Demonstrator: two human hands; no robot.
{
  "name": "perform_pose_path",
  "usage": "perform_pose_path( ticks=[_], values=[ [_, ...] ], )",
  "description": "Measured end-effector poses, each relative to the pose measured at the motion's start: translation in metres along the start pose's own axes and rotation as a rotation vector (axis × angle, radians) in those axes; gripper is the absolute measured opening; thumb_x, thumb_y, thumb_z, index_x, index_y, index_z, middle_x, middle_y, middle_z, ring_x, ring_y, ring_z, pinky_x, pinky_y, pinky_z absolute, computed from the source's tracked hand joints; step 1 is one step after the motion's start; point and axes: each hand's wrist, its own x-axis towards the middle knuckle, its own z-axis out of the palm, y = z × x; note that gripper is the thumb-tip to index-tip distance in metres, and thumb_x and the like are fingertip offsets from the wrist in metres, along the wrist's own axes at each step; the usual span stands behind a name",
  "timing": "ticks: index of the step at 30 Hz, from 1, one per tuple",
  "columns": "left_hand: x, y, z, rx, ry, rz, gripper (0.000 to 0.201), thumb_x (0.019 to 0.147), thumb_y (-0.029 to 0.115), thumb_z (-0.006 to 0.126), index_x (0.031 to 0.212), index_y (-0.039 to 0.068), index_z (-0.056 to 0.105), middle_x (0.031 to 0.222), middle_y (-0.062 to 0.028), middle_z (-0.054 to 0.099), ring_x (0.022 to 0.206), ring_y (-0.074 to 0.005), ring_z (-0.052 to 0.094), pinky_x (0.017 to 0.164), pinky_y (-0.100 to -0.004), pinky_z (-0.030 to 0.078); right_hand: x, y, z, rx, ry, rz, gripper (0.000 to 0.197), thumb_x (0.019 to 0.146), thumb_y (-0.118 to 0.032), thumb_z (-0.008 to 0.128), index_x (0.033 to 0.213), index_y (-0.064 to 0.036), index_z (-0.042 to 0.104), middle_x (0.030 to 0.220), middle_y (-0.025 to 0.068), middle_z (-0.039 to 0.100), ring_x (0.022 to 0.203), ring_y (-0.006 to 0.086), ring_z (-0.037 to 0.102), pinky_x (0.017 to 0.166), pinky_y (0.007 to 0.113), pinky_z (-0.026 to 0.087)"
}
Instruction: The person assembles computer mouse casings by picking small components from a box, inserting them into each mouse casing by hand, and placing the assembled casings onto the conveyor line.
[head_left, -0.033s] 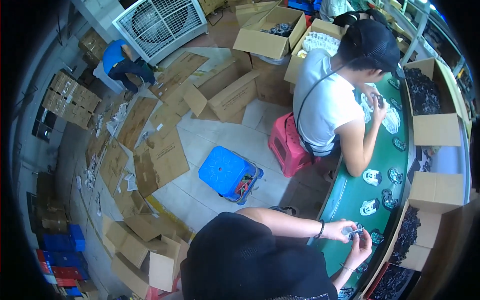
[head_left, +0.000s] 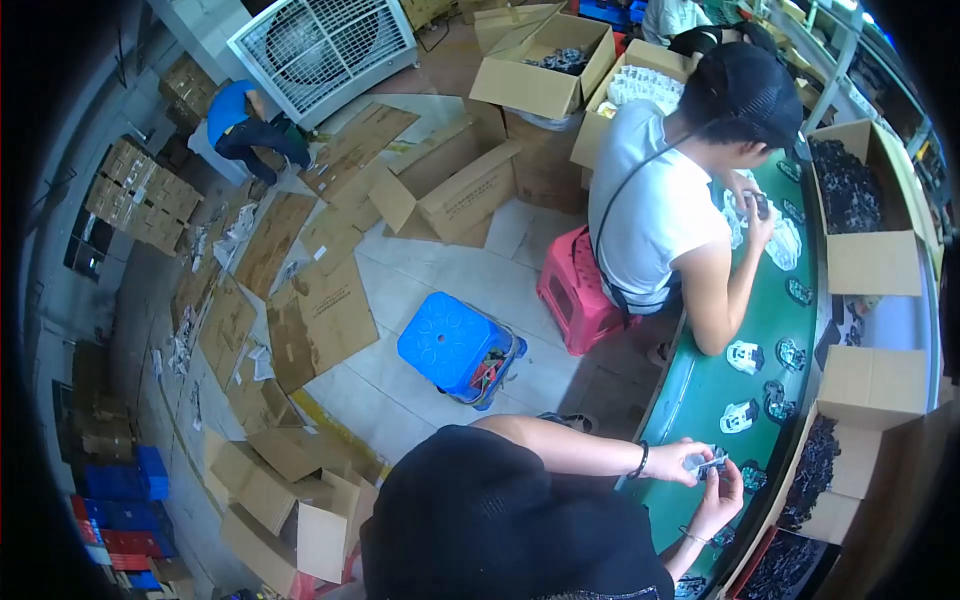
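Over the green belt [head_left: 690, 400] at the right, my left hand [head_left: 670, 463] and my right hand [head_left: 722, 505] are closed round one small plastic part [head_left: 708, 464], partly clear and partly dark. My fingers hide some of it, so its kind cannot be told. My left arm is stretched to the right across my black clothing, with a dark band at the wrist. On the belt beyond my hands lie a black-and-white part [head_left: 739, 416] and a dark part [head_left: 778, 403]. Another dark part [head_left: 752, 476] lies close to my right fingers.
A co-worker in white [head_left: 640, 200] sits farther up the belt, holding a small dark part. Open cartons [head_left: 868, 375] with black pieces line the belt's far side. A blue stool [head_left: 440, 335] and flattened cardboard [head_left: 320, 320] are on the floor. Someone in blue [head_left: 235, 110] bends near a fan [head_left: 320, 50].
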Motion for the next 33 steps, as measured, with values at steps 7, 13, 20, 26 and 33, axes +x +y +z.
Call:
perform_pose_path(
  ticks=[7,13,20,26,33],
  values=[
    [-0.001,0.001,-0.022,0.08,0.066,0.113,0.038,0.073,0.017,0.066,0.108,0.011,0.053,0.113,-0.0133,0.043,0.111,-0.0282,0.041,0.095,-0.0353,0.033,0.009,-0.019,0.014,0.087,-0.07,0.08,0.023,0.079,0.004,0.061,0.102,0.0023,0.058,0.09,0.003,0.058,0.075,0.0087,0.052,0.07,0.021,0.044],
    [0.008,0.016,-0.039,0.108,0.089,0.098,0.035,0.072,0.021,0.069,0.103,0.011,0.055,0.111,-0.0131,0.046,0.112,-0.0288,0.04,0.095,-0.0367,0.034,0.029,-0.004,0.022,0.054,-0.033,-0.04,0.021,0.076,0.006,0.062,0.096,0.0019,0.059,0.088,0.0018,0.054,0.075,0.0086,0.048,0.071,0.021,0.043],
    [0.029,0.036,-0.072,0.181,-0.042,0.118,0.034,0.069,0.022,0.071,0.097,0.009,0.058,0.109,-0.0142,0.046,0.109,-0.0269,0.042,0.093,-0.0351,0.036,0.054,-0.021,0.033,0.029,-0.057,-0.117,0.019,0.077,0.007,0.06,0.096,0.0025,0.058,0.088,0.0026,0.055,0.078,0.0093,0.051,0.072,0.022,0.043],
    [0.02,0.011,-0.054,0.008,0.078,0.168,0.031,0.066,0.017,0.07,0.093,0.005,0.058,0.075,-0.0057,0.057,0.063,-0.0131,0.054,0.045,-0.0256,0.039,0.032,-0.031,0.038,0.097,-0.058,-0.089,0.017,0.078,0.007,0.059,0.094,0.0026,0.057,0.087,0.0027,0.056,0.079,0.0089,0.051,0.072,0.021,0.043],
    [-0.017,0.037,-0.054,-0.327,-0.058,0.114,0.027,0.075,0.01,0.066,0.1,0.008,0.056,0.09,0.0028,0.056,0.081,-0.0072,0.052,0.072,-0.0243,0.046,0.017,-0.032,0.03,0.072,-0.041,-0.094,0.012,0.075,0.006,0.062,0.082,-0.0018,0.055,0.082,0.0009,0.054,0.075,0.01,0.049,0.07,0.023,0.043]
  ],
)
